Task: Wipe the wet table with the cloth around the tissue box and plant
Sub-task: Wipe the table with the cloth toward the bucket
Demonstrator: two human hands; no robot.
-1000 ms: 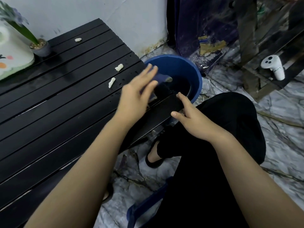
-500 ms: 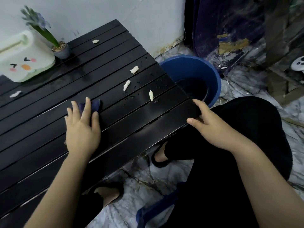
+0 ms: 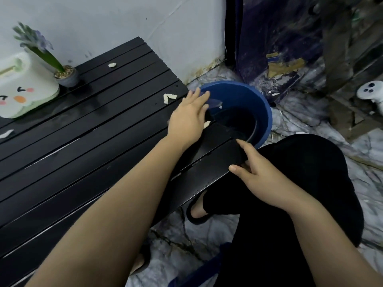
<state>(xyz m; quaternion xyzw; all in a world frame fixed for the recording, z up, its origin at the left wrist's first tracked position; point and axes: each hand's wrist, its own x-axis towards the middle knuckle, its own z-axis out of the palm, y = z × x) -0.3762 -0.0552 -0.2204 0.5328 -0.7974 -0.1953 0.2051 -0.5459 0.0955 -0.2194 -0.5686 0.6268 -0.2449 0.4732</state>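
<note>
Far left on the black slatted worktop (image 3: 87, 141): white tissue box (image 3: 24, 85) with a cartoon face, against the wall. Just beside it, touching or nearly so, a small grey pot holding the plant (image 3: 62, 71), purple bloom leaning left over the box. Scattered pale scraps (image 3: 169, 97) on the slats: one near the wall, a pair toward the right end, one at the left edge. Water droplets visible on the slats near the right end. Further right, left hand (image 3: 189, 119) flat at the worktop's far right corner, fingers stretched out and close together, pressing down on the dark blue cloth (image 3: 213, 103), only a fold of it showing past the fingertips over the rim of the blue bucket (image 3: 261, 104). Bucket on the marble floor (image 3: 290, 119), right against the worktop's end, dark water inside. Nearer the camera, right hand (image 3: 261, 172) gripping the worktop's near corner, thumb on top, fingers curled under the edge. Far right, a white controller (image 3: 371, 93) on the floor.
</note>
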